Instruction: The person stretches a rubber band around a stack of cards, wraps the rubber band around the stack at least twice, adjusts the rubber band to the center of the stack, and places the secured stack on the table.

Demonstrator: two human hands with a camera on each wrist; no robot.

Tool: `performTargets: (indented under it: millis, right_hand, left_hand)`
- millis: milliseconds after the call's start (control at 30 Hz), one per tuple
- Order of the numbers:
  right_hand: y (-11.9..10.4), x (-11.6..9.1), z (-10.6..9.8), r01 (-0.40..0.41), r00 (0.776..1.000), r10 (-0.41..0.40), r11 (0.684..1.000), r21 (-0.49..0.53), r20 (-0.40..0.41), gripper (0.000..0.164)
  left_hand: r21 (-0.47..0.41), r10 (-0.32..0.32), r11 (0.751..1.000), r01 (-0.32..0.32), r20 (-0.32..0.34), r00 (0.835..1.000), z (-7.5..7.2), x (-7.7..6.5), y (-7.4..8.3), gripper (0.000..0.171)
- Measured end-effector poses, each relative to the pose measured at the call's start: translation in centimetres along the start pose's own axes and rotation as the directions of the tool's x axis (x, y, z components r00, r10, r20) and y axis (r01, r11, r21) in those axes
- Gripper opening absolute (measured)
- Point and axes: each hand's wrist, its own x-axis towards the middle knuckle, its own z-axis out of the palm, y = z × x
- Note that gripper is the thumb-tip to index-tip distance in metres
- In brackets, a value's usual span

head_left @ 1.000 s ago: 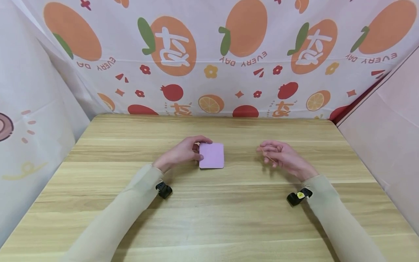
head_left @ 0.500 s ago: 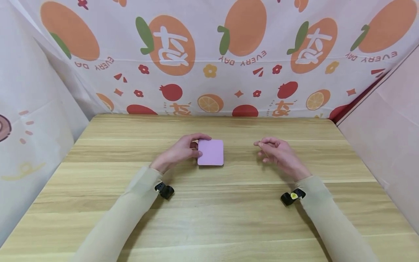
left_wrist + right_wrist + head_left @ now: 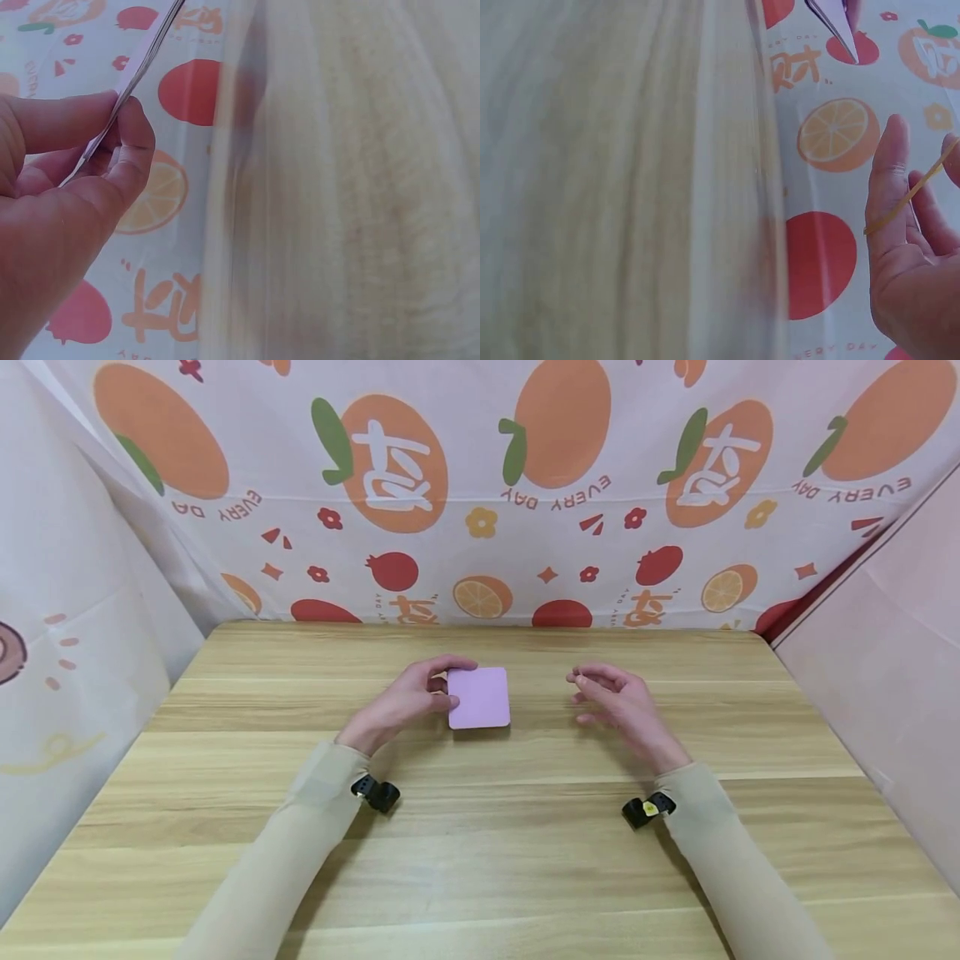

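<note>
right hand [image 3: 621, 703], half-curled, brings its thin yellow elastic band [image 3: 913, 193] nearer. left hand [image 3: 408, 695] pinches the square lilac card stack [image 3: 480, 698].

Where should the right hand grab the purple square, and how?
Probably the free right edge of the purple square, coming from the right, thumb on one face and fingers on the other. It's thin and flat, so pinching should suit it. The left hand holds the left side, leaving that edge open. The right hand should mind the thin yellow band on its fingers.
</note>
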Motion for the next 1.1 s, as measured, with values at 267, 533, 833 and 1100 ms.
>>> performTargets:
  millis: [267, 533, 833, 1100]
  right_hand:
    - [-0.7, -0.2, 1.2, 0.101, 0.995, -0.102, 0.991, -0.086, -0.008, 0.044]
    - [-1.1, -0.4, 2.0, 0.119, 0.993, -0.120, 0.987, -0.108, 0.000, 0.046]
    - [-1.3, 0.0, 3.1, 0.100, 0.994, -0.096, 0.989, -0.109, 0.042, 0.047]
    - [-1.6, 0.1, 4.3, 0.112, 0.993, -0.106, 0.988, -0.108, 0.055, 0.045]
  left_hand:
    - [-0.025, 0.012, 1.000, -0.012, 0.001, 1.000, 0.2, 0.0, 0.0, 0.051]
    - [-0.041, 0.004, 0.999, -0.004, -0.005, 1.000, 0.6, -0.1, 0.0, 0.052]
    - [-0.073, 0.020, 0.997, -0.021, -0.009, 1.000, 0.9, 0.2, 0.4, 0.052]
    - [-0.109, 0.016, 0.994, -0.016, 0.005, 1.000, 1.1, 0.2, 1.0, 0.051]
